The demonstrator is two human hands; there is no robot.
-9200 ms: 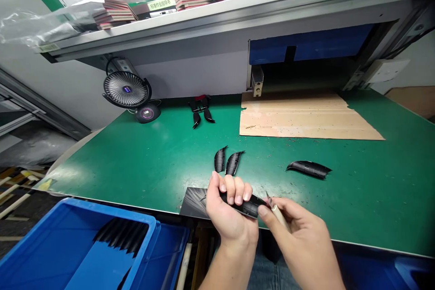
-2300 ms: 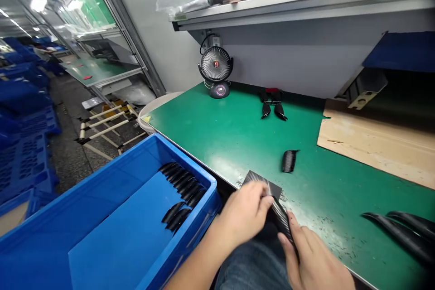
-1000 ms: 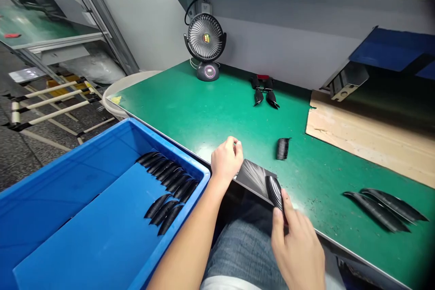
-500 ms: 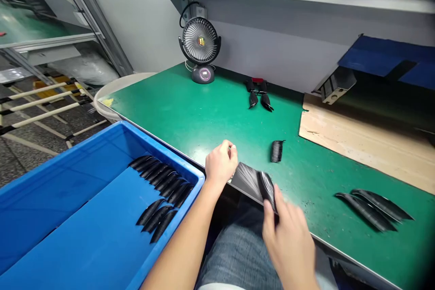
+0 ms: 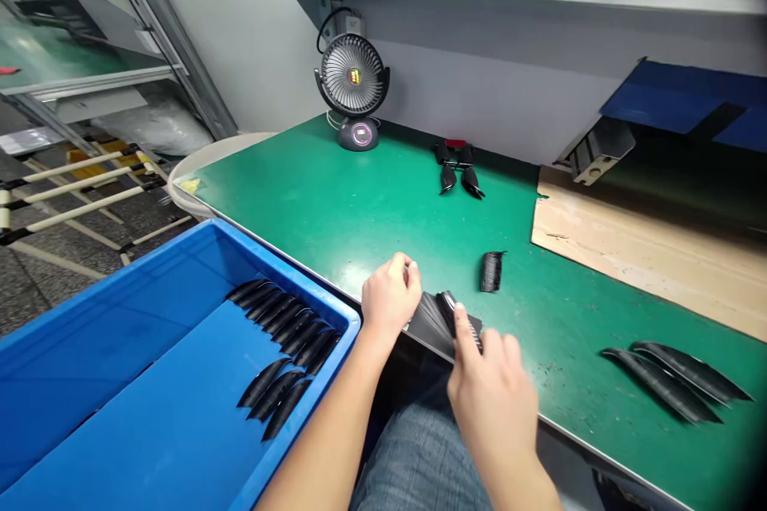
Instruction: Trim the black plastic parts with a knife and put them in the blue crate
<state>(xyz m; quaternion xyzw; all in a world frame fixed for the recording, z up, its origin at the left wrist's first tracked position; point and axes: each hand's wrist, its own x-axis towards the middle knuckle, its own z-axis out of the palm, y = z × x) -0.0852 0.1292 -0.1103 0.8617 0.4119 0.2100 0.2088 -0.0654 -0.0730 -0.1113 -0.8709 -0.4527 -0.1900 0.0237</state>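
Note:
My left hand [image 5: 392, 295] is closed at the left end of a dark grey sheet [image 5: 427, 326] that looks like sandpaper, at the bench's front edge. Its fingertips are partly hidden. Pale streaks run over the sheet. My right hand [image 5: 494, 391] grips a glossy black curved piece [image 5: 447, 305] and presses it against the sheet, index finger stretched along its top. Beyond the hands, a short black curved part [image 5: 491, 271] lies on the green bench top [image 5: 359, 215]. Two longer black curved pieces [image 5: 665, 383] rest at the right.
To the left stands a blue bin [image 5: 149, 271] with several black curved pieces [image 5: 293, 327] in rows. A small fan [image 5: 355, 76] and black parts with a red piece [image 5: 459, 168] are at the back. Cardboard [image 5: 635, 255] lies on the right beneath a metal bracket [image 5: 605, 152].
My right hand has slid the black piece leftward and away from me along the sheet, its index finger now on top. My left hand stays at the sheet's end.

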